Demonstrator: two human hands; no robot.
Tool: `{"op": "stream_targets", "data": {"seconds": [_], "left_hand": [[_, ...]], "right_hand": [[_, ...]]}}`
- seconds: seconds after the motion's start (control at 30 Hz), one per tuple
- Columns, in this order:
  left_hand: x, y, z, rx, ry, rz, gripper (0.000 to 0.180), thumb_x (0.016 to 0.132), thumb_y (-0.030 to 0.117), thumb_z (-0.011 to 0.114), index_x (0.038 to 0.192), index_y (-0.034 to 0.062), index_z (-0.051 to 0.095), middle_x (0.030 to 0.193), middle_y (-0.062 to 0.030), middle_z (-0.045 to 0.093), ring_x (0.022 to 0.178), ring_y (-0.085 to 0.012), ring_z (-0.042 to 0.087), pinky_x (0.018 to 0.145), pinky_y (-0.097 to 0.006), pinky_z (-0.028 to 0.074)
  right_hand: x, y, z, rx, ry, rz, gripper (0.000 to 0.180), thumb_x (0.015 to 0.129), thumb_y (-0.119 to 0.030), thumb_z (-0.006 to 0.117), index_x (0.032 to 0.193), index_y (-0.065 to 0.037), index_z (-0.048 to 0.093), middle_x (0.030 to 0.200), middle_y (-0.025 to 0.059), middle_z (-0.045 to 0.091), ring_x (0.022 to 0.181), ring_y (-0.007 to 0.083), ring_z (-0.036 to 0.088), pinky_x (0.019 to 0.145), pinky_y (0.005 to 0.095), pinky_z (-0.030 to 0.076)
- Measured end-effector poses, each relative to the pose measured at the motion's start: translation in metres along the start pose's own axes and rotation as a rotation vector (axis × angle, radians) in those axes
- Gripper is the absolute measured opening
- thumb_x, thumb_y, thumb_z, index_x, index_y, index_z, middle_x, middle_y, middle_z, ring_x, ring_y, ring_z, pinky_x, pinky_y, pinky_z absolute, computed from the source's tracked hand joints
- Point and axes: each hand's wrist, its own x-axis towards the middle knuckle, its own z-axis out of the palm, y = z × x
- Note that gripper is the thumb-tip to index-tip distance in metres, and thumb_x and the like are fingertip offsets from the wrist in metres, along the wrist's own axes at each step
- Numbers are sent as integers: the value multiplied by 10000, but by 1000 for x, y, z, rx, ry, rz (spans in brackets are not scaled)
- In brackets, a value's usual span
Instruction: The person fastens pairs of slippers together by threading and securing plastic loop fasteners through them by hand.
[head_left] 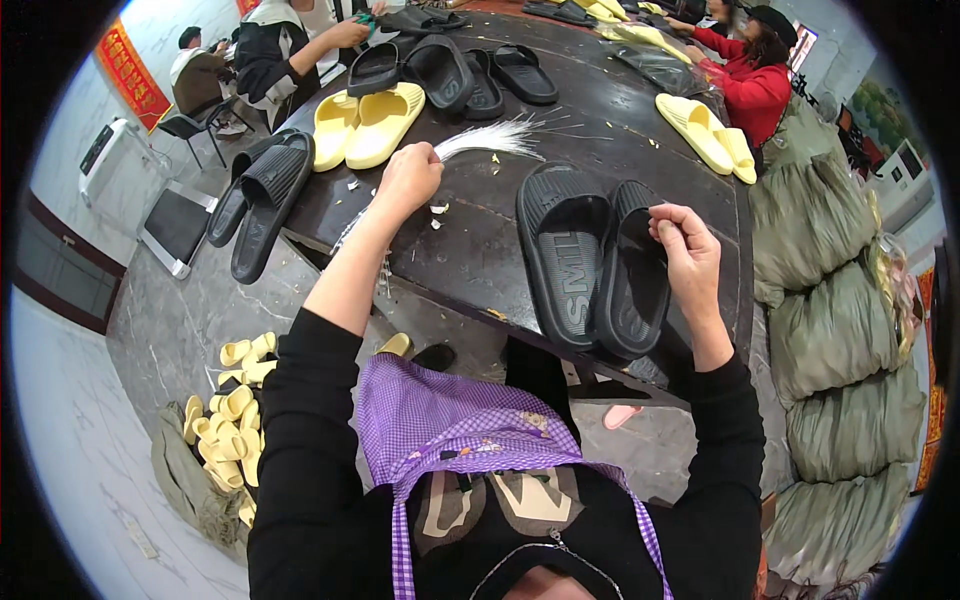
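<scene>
My left hand (408,182) is closed round one end of a bundle of thin white strands (492,138), which fans out to the right over the dark table. In front of me a pair of black slide slippers lies side by side, the left slipper (564,260) and the right slipper (636,285), toes away from me. My right hand (688,250) is over the right slipper's outer edge, thumb and fingers pinched together. Whatever may be between those fingertips is too small to make out.
Yellow slippers (384,125) and black slippers (268,205) sit at the table's left, more yellow ones (705,135) at its right. Two people work across the table. Stuffed green sacks (835,335) are stacked at the right; a yellow slipper pile (228,435) lies on the floor.
</scene>
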Motion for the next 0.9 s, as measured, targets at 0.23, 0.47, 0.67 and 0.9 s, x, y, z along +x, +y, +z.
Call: {"op": "stream_targets", "data": {"seconds": [0.23, 0.47, 0.67, 0.9], "left_hand": [[-18, 16, -44, -677, -201, -235, 123, 748, 96, 564, 775, -22, 584, 632, -67, 583, 605, -148, 556, 561, -265, 427], [-32, 2, -42, -796, -181, -223, 82, 774, 72, 568, 785, -8, 579, 633, -14, 560, 572, -78, 500, 527, -218, 396], [-43, 1, -28, -850, -227, -140, 72, 783, 90, 577, 802, 22, 586, 640, 9, 553, 561, -53, 480, 505, -202, 370], [-48, -4, -32, -800, -237, -38, 92, 768, 79, 580, 766, -13, 585, 646, -11, 569, 590, -77, 524, 544, -223, 422]], "right_hand": [[5, -7, -5, -1, -13, 63, 154, 872, -31, 496, 978, 10, 600, 864, 22, 598, 781, 65, 544, 703, 194, 441], [39, -34, 37, -203, -204, -143, 179, 843, -30, 519, 999, 13, 594, 834, 29, 597, 768, 98, 555, 692, 230, 448], [85, -39, 131, -504, -684, -364, 341, 752, -53, 550, 1091, -20, 557, 820, 164, 606, 749, 278, 598, 670, 350, 469], [110, 2, 188, -583, -819, -346, 225, 721, -110, 580, 929, -39, 626, 780, 181, 627, 788, 344, 608, 690, 409, 468]]}}
